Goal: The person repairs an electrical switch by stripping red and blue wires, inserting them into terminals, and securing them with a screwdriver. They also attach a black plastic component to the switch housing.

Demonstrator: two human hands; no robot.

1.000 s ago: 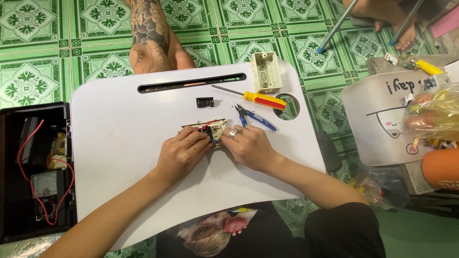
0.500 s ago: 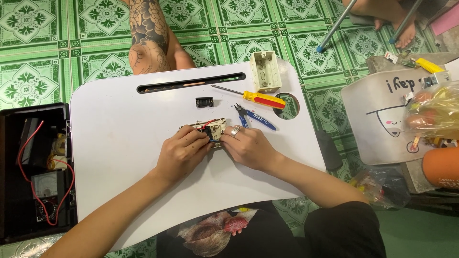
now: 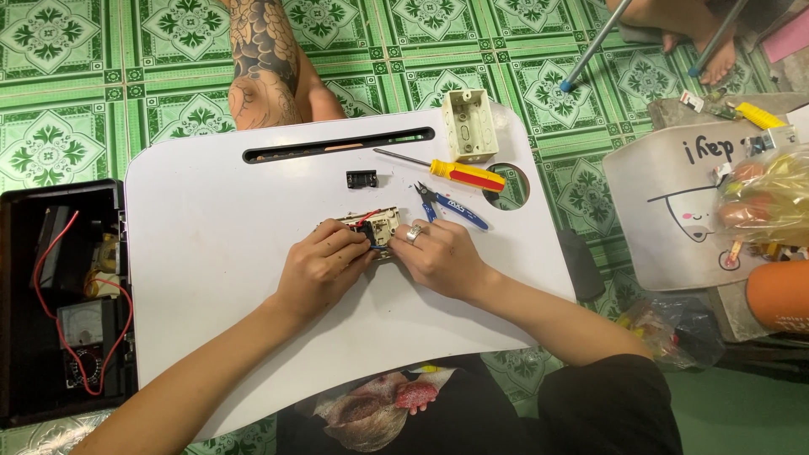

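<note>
Taking the white worktop (image 3: 219,278) as the landmark: to its left, touching its edge, lies an open black case (image 3: 34,295), and inside it sits an analogue meter (image 3: 84,324) with a pale rectangular dial face, ringed by red leads. To the worktop's right, well apart, a second white board (image 3: 666,211) bears a printed cartoon drawing and dark lettering. On that board's right edge rests a clear yellowish plastic bag (image 3: 763,198) of small parts. Below it lies an orange cylindrical package (image 3: 779,295) with a faint label. Near the worktop's lower right corner sits a crumpled plastic bag (image 3: 674,324).
</note>
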